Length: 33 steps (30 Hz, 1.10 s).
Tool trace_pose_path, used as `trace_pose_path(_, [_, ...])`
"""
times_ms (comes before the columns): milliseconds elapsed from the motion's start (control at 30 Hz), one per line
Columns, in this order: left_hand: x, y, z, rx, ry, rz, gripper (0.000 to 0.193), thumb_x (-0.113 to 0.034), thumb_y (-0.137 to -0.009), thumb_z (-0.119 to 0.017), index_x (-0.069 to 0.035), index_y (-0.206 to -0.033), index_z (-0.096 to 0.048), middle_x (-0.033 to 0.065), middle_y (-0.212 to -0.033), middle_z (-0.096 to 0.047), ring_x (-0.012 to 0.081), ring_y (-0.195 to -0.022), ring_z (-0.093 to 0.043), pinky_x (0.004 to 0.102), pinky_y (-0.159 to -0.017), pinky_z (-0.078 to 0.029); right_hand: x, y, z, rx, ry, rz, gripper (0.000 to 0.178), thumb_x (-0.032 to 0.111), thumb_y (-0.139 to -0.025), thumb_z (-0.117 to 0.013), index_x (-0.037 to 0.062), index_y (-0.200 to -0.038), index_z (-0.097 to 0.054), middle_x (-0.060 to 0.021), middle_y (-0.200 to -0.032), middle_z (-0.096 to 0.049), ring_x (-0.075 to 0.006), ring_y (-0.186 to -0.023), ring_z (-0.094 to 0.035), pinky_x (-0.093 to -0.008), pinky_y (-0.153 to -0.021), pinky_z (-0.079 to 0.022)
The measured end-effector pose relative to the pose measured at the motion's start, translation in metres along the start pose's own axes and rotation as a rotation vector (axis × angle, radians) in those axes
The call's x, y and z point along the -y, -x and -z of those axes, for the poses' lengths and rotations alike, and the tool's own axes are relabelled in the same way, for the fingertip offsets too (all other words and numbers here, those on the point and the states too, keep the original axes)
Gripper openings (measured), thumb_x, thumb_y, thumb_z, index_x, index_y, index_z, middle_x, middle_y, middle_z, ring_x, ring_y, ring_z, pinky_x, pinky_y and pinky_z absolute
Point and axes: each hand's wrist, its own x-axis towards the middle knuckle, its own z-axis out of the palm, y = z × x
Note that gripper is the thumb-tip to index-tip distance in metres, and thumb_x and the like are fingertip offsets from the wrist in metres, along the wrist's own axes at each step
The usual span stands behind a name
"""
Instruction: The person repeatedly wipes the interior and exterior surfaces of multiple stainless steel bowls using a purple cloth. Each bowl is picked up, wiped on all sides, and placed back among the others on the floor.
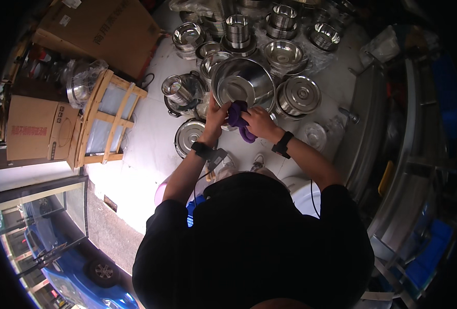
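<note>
A large, shiny steel pot [263,77] is tilted with its wide mouth in front of me. My left hand [216,117] grips its near rim on the left side, fingers closed beside a bunched purple cloth [237,114]. The fingers of my right hand [262,124] are closed on that cloth, pressing it at the rim, and one end of it hangs down below. Both wrists wear black bands. Just right of the pot sits a round lidded steel pot [300,96], and a steel lid [189,136] lies at lower left.
Stacked steel bowls [283,52] and cups [237,30] crowd the floor beyond the pot. To the left stand a wooden crate [107,121] and cardboard boxes [35,127]. Metal shelving [388,144] runs along the right. A white tub [303,193] is close by my right side.
</note>
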Motion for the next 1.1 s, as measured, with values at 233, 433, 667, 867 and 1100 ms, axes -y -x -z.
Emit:
trace_pose_path(233, [0.003, 0.004, 0.020, -0.016, -0.011, 0.039, 0.071, 0.002, -0.083, -0.056, -0.018, -0.148, -0.034, 0.0032, -0.104, -0.063, 0.0124, -0.084, -0.063, 0.0259, -0.059, -0.053, -0.008, 0.010, 0.006, 0.132, 0.008, 0.093, 0.030, 0.011, -0.072, -0.066, 0.0088, -0.101, -0.063, -0.0117, -0.090, -0.062, -0.0307, -0.091, -0.062, -0.0402, -0.087, -0.048])
trace_pose_path(433, [-0.020, -0.008, 0.059, 0.191, -0.213, -0.096, 0.079, -0.004, -0.081, -0.059, -0.014, -0.153, -0.027, 0.0044, -0.118, -0.063, 0.0126, -0.095, -0.060, 0.0255, -0.075, -0.050, -0.042, 0.017, 0.034, 0.027, 0.138, 0.348, 0.026, 0.006, -0.075, -0.059, 0.0137, -0.098, -0.067, -0.0095, -0.089, -0.060, -0.0252, -0.092, -0.060, -0.0367, -0.090, -0.045])
trace_pose_path(667, [-0.035, 0.006, 0.027, -0.023, -1.710, -0.912, 0.048, -0.036, -0.087, -0.064, 0.002, -0.117, -0.060, 0.0208, -0.108, -0.066, 0.0398, -0.114, -0.058, 0.0455, -0.109, -0.035, -0.030, 0.012, 0.031, 0.104, 0.077, 0.299, 0.018, 0.007, -0.073, -0.062, 0.0143, -0.090, -0.064, -0.0053, -0.075, -0.058, -0.0231, -0.076, -0.060, -0.0361, -0.079, -0.046])
trace_pose_path(867, [-0.043, 0.014, 0.026, 0.743, -1.525, -0.479, 0.041, -0.047, -0.081, -0.071, -0.006, -0.086, -0.072, 0.0173, -0.073, -0.064, 0.0356, -0.077, -0.064, 0.0447, -0.068, -0.050, -0.027, 0.007, 0.046, 0.212, -0.034, 0.344, 0.027, 0.012, -0.067, -0.072, 0.0140, -0.092, -0.063, -0.0047, -0.077, -0.057, -0.0235, -0.076, -0.060, -0.0364, -0.076, -0.046])
trace_pose_path(1100, [-0.031, 0.010, 0.032, 0.553, -1.373, -0.674, 0.030, -0.038, -0.082, -0.073, -0.015, -0.101, -0.074, 0.0163, -0.079, -0.067, 0.0341, -0.071, -0.064, 0.0410, -0.064, -0.050, -0.024, 0.003, 0.062, 0.161, -0.190, 0.195, 0.040, 0.004, -0.069, -0.069, 0.0114, -0.108, -0.064, -0.0102, -0.095, -0.062, -0.0313, -0.091, -0.060, -0.0400, -0.085, -0.047])
